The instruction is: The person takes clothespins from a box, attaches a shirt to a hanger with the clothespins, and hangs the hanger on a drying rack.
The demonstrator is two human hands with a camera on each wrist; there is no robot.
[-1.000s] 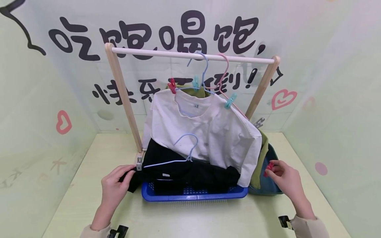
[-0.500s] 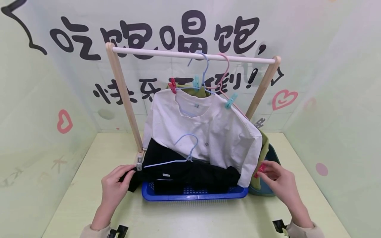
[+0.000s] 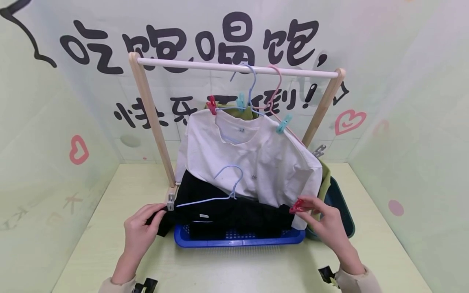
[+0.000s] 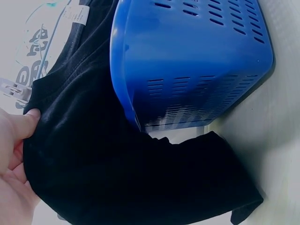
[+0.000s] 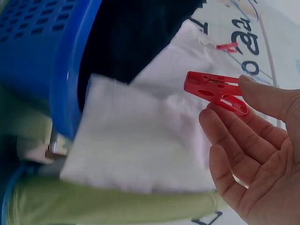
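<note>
My left hand (image 3: 141,226) pinches the left edge of a black garment (image 4: 93,140), just beside a grey clothespin (image 3: 170,202) clipped there. A light blue hanger (image 3: 209,200) lies along the top of that garment, its hook standing up over a white shirt (image 3: 234,162). Between thumb and fingers my right hand (image 3: 326,219) holds a red clothespin (image 5: 213,86), in front of the white shirt's sleeve. The black garment drapes over a blue basket (image 3: 239,243). The hanger's right arm is hidden in the black cloth.
A rack with a white rail (image 3: 198,65) stands behind, carrying a blue hanger (image 3: 253,83) and a pink hanger (image 3: 278,85). Red (image 3: 211,105) and teal clothespins (image 3: 283,124) grip the white shirt. A dark green bin (image 3: 348,219) with a green garment (image 3: 324,183) is at the right.
My right hand has moved left with the red clothespin, from over the green bin to the white sleeve near the black garment's right end. The left hand has stayed in place.
</note>
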